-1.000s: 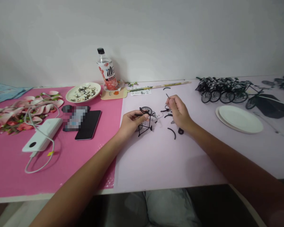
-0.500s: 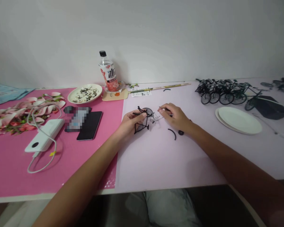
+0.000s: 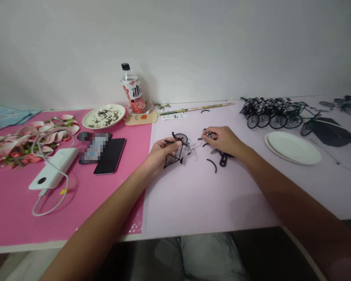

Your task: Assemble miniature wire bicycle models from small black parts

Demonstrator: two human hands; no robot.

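My left hand (image 3: pixel 160 155) grips a partly built miniature bicycle (image 3: pixel 173 159), its black frame between thumb and fingers. One spoked wheel (image 3: pixel 181 137) shows at the top of it. To the right, my right hand (image 3: pixel 226 139) is closed, fingertips together low over small dark parts. Whether a piece is between those fingertips I cannot make out. Silvery small parts (image 3: pixel 194 146) lie between the two hands. A curved black strip (image 3: pixel 212 165) rests nearer the table's front edge. Beside it a black part with a rounded, holed end (image 3: pixel 223 160) pokes out from beneath my right hand.
Several assembled miniature bicycles (image 3: pixel 273 113) stand at the back right, behind stacked white plates (image 3: pixel 294 148). On the pink left side are a bowl of small pieces (image 3: pixel 103 116), a phone (image 3: pixel 110 156), a white power bank (image 3: pixel 54 168) and artificial flowers (image 3: pixel 46 136). A bottle (image 3: pixel 133 91) stands behind.
My right hand has shifted a little to the right, away from the bicycle, and more of the black holed part shows. My left hand keeps its hold on the bicycle, nearly still.
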